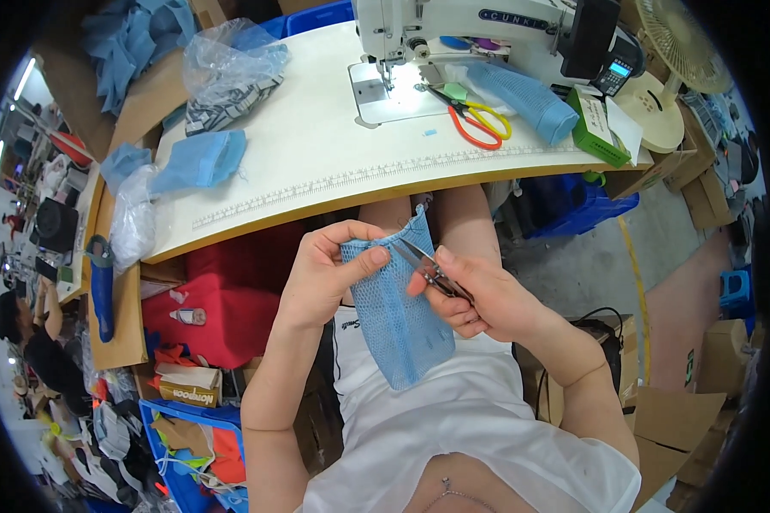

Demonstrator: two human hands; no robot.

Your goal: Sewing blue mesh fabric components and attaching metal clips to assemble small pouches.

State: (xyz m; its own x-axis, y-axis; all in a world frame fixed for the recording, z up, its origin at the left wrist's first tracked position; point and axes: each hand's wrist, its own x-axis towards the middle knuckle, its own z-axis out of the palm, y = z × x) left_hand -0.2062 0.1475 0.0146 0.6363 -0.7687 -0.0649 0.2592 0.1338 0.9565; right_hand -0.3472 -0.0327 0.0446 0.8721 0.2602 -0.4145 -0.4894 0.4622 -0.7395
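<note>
Nearer you than the sewing machine, the blue mesh bag hangs from your left hand, whose grip pinches its top edge between thumb and fingers. Your right hand has its grip closed around metal snips, blades overlapping that edge. On the surface, scissors lie near the machine's needle; blue fabric lies well left of the machine.

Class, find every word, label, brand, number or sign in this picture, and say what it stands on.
Wording is located here, not copied.
Sewing machine: light lettering on dark badge.
Brown carton: bold printed letters.
White shorts: small dark script.
Ruler strip: numbers too small to read.
Green box: print too small.
Control panel: lit display, too small.
</note>
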